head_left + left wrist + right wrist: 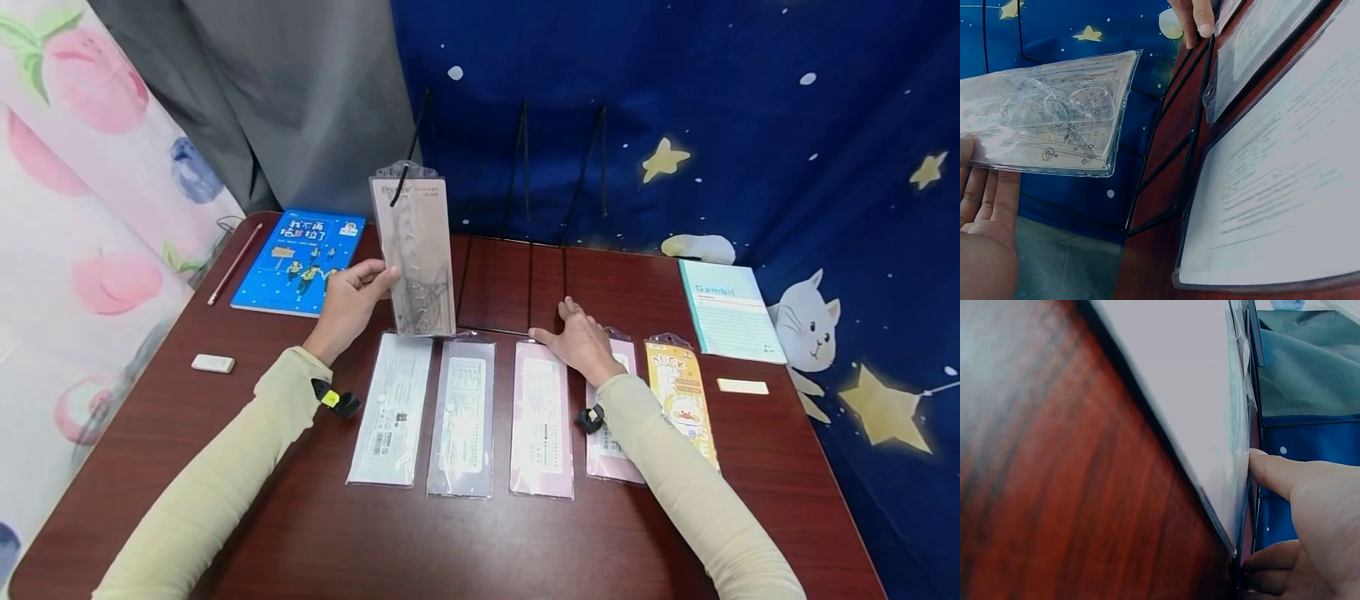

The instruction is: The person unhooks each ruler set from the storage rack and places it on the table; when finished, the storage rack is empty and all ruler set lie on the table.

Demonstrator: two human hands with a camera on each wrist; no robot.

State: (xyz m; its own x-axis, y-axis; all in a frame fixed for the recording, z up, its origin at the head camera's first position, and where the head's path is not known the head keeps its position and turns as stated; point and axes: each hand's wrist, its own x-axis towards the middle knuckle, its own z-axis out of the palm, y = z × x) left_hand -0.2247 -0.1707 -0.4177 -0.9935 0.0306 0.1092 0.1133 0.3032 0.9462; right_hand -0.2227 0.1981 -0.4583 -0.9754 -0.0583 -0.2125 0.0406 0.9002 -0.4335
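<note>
My left hand (352,304) pinches the left edge of a ruler set (420,242) in a clear plastic packet, thumb in front. The packet stands upright, its top tab overlapping the end of a black rod at the left of a wire display rack (530,287). In the left wrist view, a protractor and rulers show through the ruler set's packet (1041,112). My right hand (581,337) rests at the front right corner of the rack's base, thumb and fingers spread over the bars. The other two hanging rods carry nothing.
In front of the rack lie several flat packets, white (390,408), grey (461,417), pink (542,417) and a yellow duck one (678,383). A blue book (300,262), pencil (235,265) and eraser (213,363) lie left; a notebook (731,312) and pale eraser (742,387) right.
</note>
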